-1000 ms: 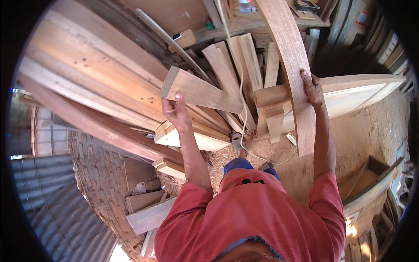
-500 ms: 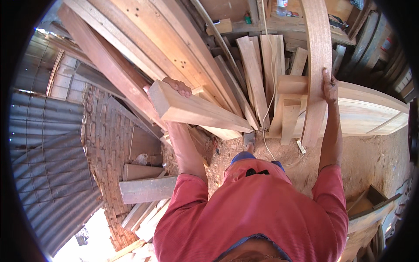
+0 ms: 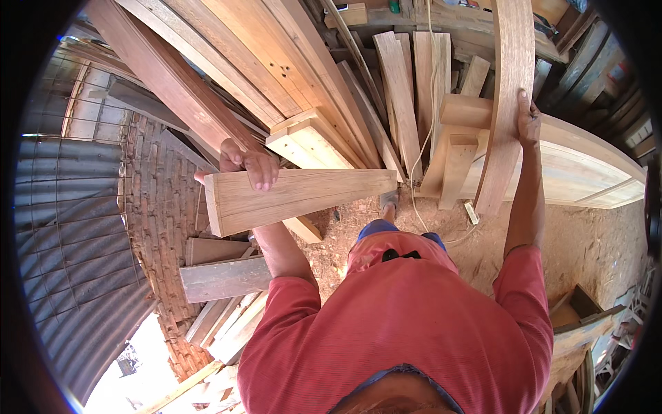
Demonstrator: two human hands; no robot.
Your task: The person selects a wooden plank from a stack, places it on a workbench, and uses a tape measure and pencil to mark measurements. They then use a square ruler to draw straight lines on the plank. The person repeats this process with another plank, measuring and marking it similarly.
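My left hand (image 3: 249, 164) is wrapped over the upper edge of a thick pale wooden beam (image 3: 296, 195), close to its near end. The beam runs away from me, its far end near my foot. At right, my right hand (image 3: 529, 123) grips the side edge of a long, upright wooden plank (image 3: 507, 103), slightly curved in this view. That plank's top runs out of the picture; its lower end is near the ground. Another pale beam (image 3: 314, 141) lies just beyond my left hand, against leaning boards.
Long boards (image 3: 255, 58) lean at the upper left, and shorter planks (image 3: 400, 90) stand at the back. A panelled wooden piece (image 3: 572, 181) lies at right. A pale cord (image 3: 431, 131) trails to a power strip (image 3: 472, 212) on the ground. A brick wall (image 3: 155, 221) stands left.
My left hand has swung the beam's near end down and to the left, turning its broad side into view and uncovering the pale beam behind. My right hand keeps its grip on the plank.
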